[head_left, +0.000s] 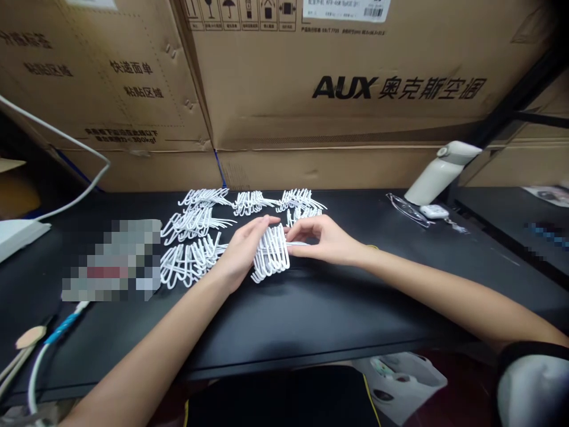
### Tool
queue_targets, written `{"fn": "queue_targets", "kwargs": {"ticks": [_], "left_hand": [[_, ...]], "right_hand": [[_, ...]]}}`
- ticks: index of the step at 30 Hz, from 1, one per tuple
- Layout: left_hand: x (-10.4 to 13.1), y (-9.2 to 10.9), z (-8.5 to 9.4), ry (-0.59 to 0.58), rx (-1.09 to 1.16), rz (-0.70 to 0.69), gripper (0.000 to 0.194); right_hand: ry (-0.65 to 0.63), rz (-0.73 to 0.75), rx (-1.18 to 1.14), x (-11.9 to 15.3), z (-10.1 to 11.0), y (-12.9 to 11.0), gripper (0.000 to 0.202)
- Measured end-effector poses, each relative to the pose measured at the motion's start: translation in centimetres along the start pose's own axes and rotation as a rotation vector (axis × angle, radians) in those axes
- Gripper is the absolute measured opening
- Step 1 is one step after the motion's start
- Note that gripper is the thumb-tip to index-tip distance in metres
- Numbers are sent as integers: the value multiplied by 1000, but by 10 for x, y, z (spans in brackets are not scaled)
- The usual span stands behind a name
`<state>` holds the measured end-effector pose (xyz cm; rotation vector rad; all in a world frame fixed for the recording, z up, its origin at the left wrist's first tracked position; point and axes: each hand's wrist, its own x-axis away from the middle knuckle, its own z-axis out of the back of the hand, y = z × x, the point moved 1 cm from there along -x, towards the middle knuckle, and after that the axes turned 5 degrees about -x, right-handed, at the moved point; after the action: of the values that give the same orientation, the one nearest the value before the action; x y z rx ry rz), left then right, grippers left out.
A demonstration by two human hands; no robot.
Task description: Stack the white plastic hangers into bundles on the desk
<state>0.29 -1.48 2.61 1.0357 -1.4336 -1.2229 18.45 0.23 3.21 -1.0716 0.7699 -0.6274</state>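
My left hand [243, 252] is closed around the left side of a bundle of white wire hooks [272, 256], just above the dark table. From the right, my right hand [320, 238] pinches the same bundle, thumb and fingers at its edge. Bent ends of the hooks point down towards me. Behind my hands lie more hook bundles: one at the middle back [249, 203], one at the right back [299, 199] and a smaller group [304, 216] partly covered by my right hand. To the left, further hooks [186, 262] are spread beside my left wrist.
Large cardboard boxes [355, 124] stand along the back of the black table [320, 320]. At right are a tilted white bottle [438, 175], glasses [409, 210] and a small white case [434, 212]. A blurred-out object [118, 258] and a white cable [40, 362] lie at left.
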Motion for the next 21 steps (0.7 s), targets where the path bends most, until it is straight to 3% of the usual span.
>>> {"fn": "queue_targets", "kwargs": {"ticks": [6, 11, 15, 21], "left_hand": [[2, -1, 0, 29, -323, -300, 34], [14, 3, -5, -1, -595, -560, 30], [14, 0, -6, -79, -680, -562, 37], [9, -2, -1, -107, -676, -432, 57]], "right_hand": [[-43, -30, -18, -3, 4, -1, 23], [24, 88, 38, -2, 7, 5, 22], [-7, 67, -27, -3, 11, 12, 36], [-50, 3, -153, -4, 11, 14, 46]]}}
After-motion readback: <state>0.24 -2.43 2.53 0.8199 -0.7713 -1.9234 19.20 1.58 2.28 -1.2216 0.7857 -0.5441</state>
